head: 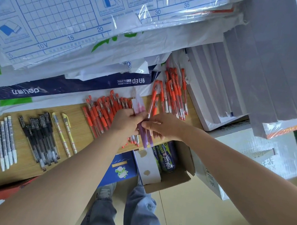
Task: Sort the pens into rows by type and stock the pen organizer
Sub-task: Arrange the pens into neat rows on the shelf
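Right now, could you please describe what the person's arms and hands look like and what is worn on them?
The left forearm and right forearm are bare to the frame's edge, with no sleeve in view. The left hand and the right hand wear no gloves; no watch, bracelet or ring shows on the sides visible.

I saw a bright, evenly lit view: soft white light, with no lamp or window in sight. Shadows were faint, only thin ones beside the black pens [40,134] on the desk [27,159]. Plastic wrap [145,13] at the top caught white streaks of glare. The wide lens bowed straight edges near the corners, and the top left corner faded to hazy teal. The pale pen [139,103] gripped by the left hand [126,122] and the purple pen [145,137] pinched by the right hand [163,126] looked smeared.
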### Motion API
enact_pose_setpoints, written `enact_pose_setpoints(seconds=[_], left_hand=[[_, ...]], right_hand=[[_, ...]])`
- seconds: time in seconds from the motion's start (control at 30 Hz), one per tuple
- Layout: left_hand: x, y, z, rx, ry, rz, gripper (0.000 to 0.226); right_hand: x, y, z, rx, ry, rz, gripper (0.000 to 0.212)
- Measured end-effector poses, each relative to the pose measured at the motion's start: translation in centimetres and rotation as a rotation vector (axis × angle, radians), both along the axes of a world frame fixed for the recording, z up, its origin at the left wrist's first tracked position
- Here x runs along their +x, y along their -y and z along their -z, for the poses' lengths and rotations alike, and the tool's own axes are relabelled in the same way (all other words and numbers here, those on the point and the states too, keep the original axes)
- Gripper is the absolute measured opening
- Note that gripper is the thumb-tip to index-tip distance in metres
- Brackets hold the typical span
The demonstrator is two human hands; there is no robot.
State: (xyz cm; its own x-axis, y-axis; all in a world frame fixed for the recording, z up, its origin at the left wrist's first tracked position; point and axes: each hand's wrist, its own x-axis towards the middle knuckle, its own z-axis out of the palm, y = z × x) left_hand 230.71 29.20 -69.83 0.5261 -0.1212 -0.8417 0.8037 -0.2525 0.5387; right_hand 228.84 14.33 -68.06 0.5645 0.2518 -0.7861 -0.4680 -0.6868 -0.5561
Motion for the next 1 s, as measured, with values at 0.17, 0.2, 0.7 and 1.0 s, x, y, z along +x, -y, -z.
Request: enact_pose_setpoints(seconds=[0.17,0.2,0.7,1.0], left_hand=[[0.4,-0.9,0.3,-0.017,0.015,-0.005,0.01],[0.4,-1.1,0.4,-0.006,0.028,-0.005,0.01],[0.4,-2.3,1.7,0.048,0.055,0.057,0.012],[0.7,-2.1,1.8,0.041,0.069,0.066,0.012]], right_hand=[[0.0,2.1,2.8,-0.434,0.471,0.325,0.017],[-0.1,2.6,3.3,-0.493,0.507,0.343,0.015],[0.1,1.8,5.7,-0.635,0.473,0.307,0.021],[-0.7,1.1,5.6,-0.408,0.389,0.176,0.017]])
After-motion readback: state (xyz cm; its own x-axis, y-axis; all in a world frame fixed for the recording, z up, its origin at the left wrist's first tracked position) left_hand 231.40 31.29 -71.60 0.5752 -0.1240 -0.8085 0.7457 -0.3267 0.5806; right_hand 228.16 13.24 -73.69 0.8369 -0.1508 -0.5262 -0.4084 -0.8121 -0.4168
